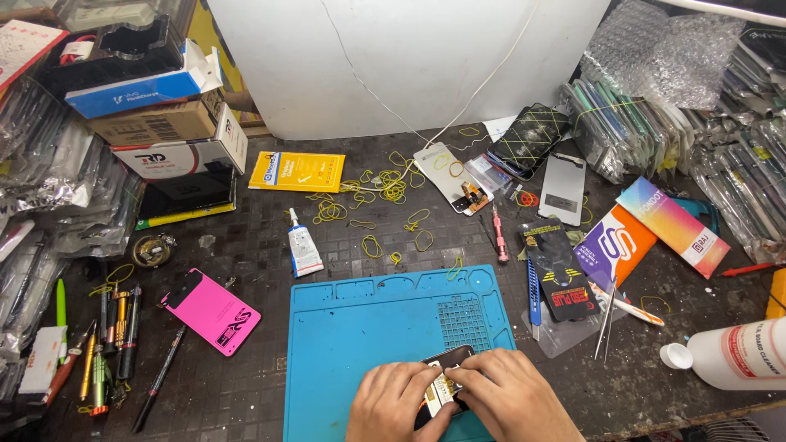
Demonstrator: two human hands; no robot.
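— What lies at your far left?

— At nine o'clock from the blue work mat (352, 344) you have a row of pens and screwdrivers (110, 336), and nearer the mat, a pink phone case (213, 312) lying flat. At about eleven o'clock a small white glue tube (303, 242) lies just off the mat's top left corner, with a yellow packet (296, 171) beyond it.

— And my hands?

— Both sit at the mat's six o'clock edge. Your left hand (391, 403) has its fingers curled and pressed together on the left end of a small dark phone (446, 376) (its open back shows a gold-coloured part between your hands). Your right hand (512, 394) lies over the right side, fingers close together, fingertips pushing down on the phone's middle. The phone lies on the mat, tilted with its top toward one o'clock, just below the mat's grid of small holes.

— What is past the mat?

— At twelve o'clock, loose yellow rubber bands (385, 187) lie scattered around an opened phone (448, 177). At two o'clock a pink screwdriver (498, 235) lies just off the mat's corner. At three o'clock you see tweezers (607, 319), then a white bottle (737, 354) on its side, well apart from your hands.
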